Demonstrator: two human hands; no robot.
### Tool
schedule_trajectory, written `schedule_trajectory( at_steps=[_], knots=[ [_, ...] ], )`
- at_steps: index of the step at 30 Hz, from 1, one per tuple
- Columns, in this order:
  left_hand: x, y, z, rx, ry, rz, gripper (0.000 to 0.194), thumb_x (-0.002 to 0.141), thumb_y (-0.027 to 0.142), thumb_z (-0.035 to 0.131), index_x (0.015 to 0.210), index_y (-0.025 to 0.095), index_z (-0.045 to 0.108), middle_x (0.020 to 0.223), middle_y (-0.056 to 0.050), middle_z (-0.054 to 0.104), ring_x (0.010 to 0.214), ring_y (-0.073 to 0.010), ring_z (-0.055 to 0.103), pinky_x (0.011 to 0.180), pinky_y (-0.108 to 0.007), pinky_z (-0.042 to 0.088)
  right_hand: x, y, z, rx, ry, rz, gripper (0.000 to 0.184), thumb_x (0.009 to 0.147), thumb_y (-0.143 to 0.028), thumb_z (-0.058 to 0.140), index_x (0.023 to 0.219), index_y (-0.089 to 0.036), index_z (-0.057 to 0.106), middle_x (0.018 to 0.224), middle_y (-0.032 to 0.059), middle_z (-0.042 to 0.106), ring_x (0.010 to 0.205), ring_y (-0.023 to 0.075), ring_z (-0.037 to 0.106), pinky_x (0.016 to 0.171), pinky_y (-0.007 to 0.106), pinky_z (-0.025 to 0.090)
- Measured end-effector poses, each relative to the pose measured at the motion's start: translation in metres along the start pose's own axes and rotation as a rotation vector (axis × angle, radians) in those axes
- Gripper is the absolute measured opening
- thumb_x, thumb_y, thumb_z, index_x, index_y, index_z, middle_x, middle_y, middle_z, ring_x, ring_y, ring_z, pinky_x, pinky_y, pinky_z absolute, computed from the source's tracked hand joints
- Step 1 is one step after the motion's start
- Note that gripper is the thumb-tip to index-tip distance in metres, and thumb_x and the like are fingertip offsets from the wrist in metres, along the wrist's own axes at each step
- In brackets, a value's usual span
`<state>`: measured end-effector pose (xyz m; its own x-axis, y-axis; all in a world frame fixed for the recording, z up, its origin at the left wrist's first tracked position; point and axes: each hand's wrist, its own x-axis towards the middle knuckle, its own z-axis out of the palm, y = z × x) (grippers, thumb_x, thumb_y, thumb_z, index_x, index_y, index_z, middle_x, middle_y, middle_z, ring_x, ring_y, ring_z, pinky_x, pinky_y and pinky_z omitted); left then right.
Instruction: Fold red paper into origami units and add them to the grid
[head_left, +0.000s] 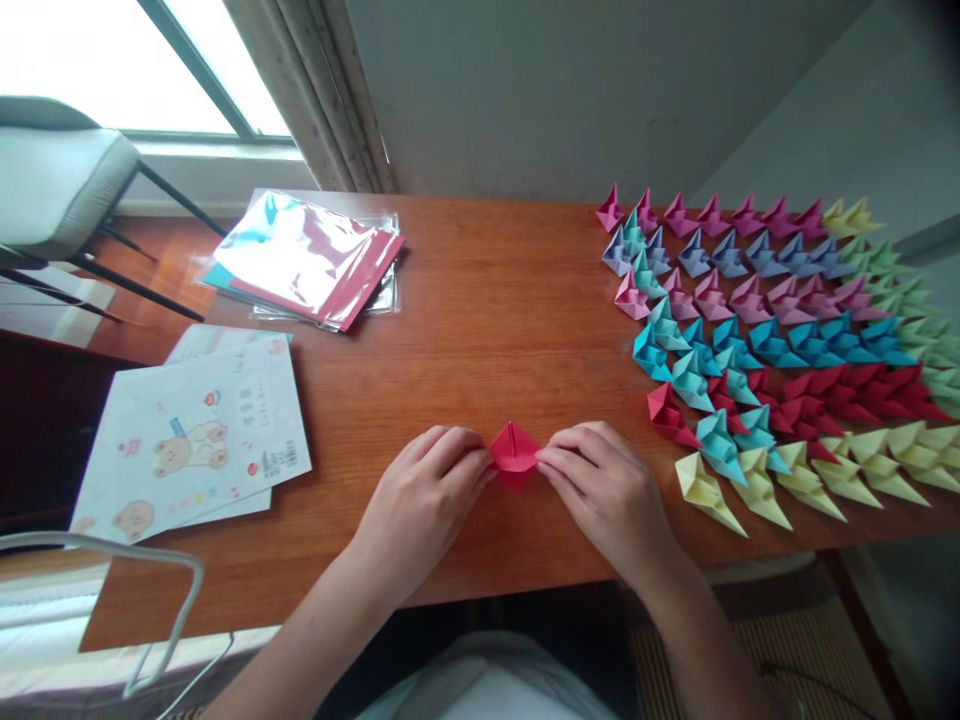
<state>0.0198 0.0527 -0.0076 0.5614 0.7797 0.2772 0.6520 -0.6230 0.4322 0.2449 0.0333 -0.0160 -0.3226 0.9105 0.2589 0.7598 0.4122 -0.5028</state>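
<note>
A small red origami boat [515, 455] is held above the front part of the wooden table [480, 350]. My left hand [435, 480] pinches its left corner between thumb and fingers. On the opposite corner, my right hand [604, 485] has the same kind of pinch. The paper is partly unfolded into a diamond shape, with a raised fold across its middle. To the right of my right hand stand rows of folded paper boats; a yellow paper boat [709, 490] and a red paper boat [670, 415] are the closest ones.
Plastic-wrapped coloured paper [307, 255] lies at the back left. Nearer, booklets with bear drawings [199, 440] overlap the table's left side. A white cable or tube [187, 590] bends at the front left corner. A chair [67, 180] stands beyond, by the window.
</note>
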Motion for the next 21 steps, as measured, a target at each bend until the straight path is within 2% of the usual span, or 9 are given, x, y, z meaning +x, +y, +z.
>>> schedule_trajectory(
  at_steps=[7, 15, 21],
  knots=[
    [0.004, 0.002, -0.001, 0.084, -0.042, -0.127, 0.017, 0.1, 0.023, 0.051, 0.094, 0.018, 0.067, 0.098, -0.005, 0.066, 0.086, -0.0198, 0.057, 0.079, -0.035, 0.048, 0.005, -0.003, 0.004, 0.024, 0.051, 0.084, 0.015, 0.096, -0.018, 0.058, 0.09, -0.023, 0.07, 0.088, 0.006, 0.066, 0.087, 0.022, 0.056, 0.08, 0.038, 0.05],
    [0.009, 0.012, -0.002, 0.136, -0.072, -0.232, 0.018, 0.098, 0.02, 0.049, 0.096, 0.019, 0.066, 0.109, -0.009, 0.063, 0.094, -0.0258, 0.055, 0.081, -0.041, 0.044, 0.014, -0.008, 0.005, 0.024, 0.002, 0.182, 0.015, 0.095, -0.026, 0.06, 0.083, -0.022, 0.067, 0.085, 0.0052, 0.064, 0.086, 0.0223, 0.056, 0.08, 0.038, 0.047],
    [0.013, 0.015, -0.002, 0.104, -0.133, -0.296, 0.021, 0.1, 0.023, 0.045, 0.094, 0.019, 0.064, 0.107, -0.008, 0.062, 0.094, -0.0247, 0.054, 0.082, -0.041, 0.042, 0.016, -0.013, 0.01, 0.038, 0.017, 0.238, 0.009, 0.095, -0.024, 0.061, 0.091, -0.022, 0.068, 0.09, 0.0031, 0.067, 0.086, 0.0209, 0.057, 0.081, 0.035, 0.045]
  ],
)
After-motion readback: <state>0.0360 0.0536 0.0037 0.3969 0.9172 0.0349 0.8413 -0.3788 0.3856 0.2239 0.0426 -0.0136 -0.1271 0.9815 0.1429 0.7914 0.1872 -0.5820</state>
